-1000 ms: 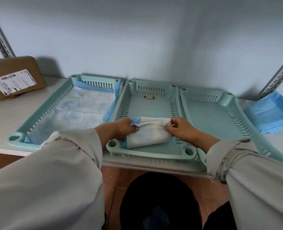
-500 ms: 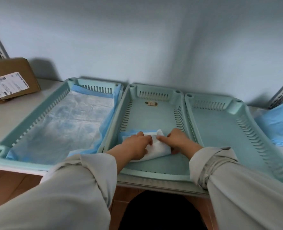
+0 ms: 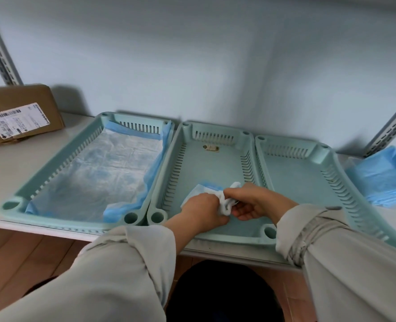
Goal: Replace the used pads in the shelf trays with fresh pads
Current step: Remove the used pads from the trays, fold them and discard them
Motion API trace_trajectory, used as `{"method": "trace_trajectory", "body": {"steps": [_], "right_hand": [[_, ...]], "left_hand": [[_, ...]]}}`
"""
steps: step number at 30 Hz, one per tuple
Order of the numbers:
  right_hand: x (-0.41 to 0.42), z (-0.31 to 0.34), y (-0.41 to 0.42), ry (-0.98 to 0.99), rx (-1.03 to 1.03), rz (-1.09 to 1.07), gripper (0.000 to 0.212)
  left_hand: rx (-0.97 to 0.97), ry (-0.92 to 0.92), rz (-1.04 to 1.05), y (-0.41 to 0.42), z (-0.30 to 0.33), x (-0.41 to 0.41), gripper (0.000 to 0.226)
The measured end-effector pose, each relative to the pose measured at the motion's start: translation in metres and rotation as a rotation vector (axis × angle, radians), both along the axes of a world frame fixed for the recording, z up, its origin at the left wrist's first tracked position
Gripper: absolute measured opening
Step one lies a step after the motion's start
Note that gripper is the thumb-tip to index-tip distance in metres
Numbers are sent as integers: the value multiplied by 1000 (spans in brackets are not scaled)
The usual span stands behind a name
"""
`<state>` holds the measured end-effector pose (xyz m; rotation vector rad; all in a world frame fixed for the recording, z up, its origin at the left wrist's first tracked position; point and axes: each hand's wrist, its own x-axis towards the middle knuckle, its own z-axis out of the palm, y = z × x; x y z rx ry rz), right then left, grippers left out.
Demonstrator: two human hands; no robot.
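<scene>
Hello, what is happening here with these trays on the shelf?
A person is handling pads in three green trays on a shelf. Both hands, the left hand and the right hand, grip a bunched white and blue pad over the near end of the middle tray. The left tray is lined with a flat pad. The right tray holds no pad. A stack of blue pads lies on the shelf to the right.

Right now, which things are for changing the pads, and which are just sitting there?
For the job:
crumpled white-and-blue pad, gripped by left hand and right hand
three pale green plastic trays
flat pad in left tray
blue folded pad stack

Just sitting:
brown cardboard box
</scene>
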<state>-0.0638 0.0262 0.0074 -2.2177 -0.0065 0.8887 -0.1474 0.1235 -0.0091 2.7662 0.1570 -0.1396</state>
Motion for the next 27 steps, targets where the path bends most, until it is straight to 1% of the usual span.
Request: {"method": "trace_trajectory", "body": {"steps": [2,4,6,8,10,12,13,14,16,17,18,20,23,27], "right_hand": [[-2,3,1,-22,-2,13,17],[-2,5,5,-55,50,15,20],[-2,4,12,-125,91,41,18],[-2,0,17,-242,82,110,18],[-1,-5,21,-343,70,210,30],[-2,-12,24,-390,77,286,39],[-2,-14,25,-402,68,319,39],[-2,-15,26,-413,46,358,39],[-1,-20,28,-416,-3,439,39],[-2,-21,29,-411,-23,472,41],[-3,-24,31,-406,-43,501,42],[-3,-31,33,-417,-90,546,43],[-7,-38,34,-417,-100,562,46],[-9,-37,36,-383,-104,555,48]], "left_hand": [[-117,7,46,2,2,0,32],[-279,32,160,11,-1,4,38],[-503,84,298,21,-5,8,44],[-737,120,418,27,-9,8,48],[-895,135,521,32,-11,10,47],[-971,143,599,36,-13,12,44],[-929,145,621,37,-15,14,42],[-788,151,602,39,-15,17,42],[-388,180,544,44,-19,21,42],[-249,183,514,47,-19,21,42],[-168,204,486,51,-21,23,43],[-140,234,442,57,-25,29,43],[-249,253,460,61,-25,34,50],[-342,263,499,63,-25,35,61]]}}
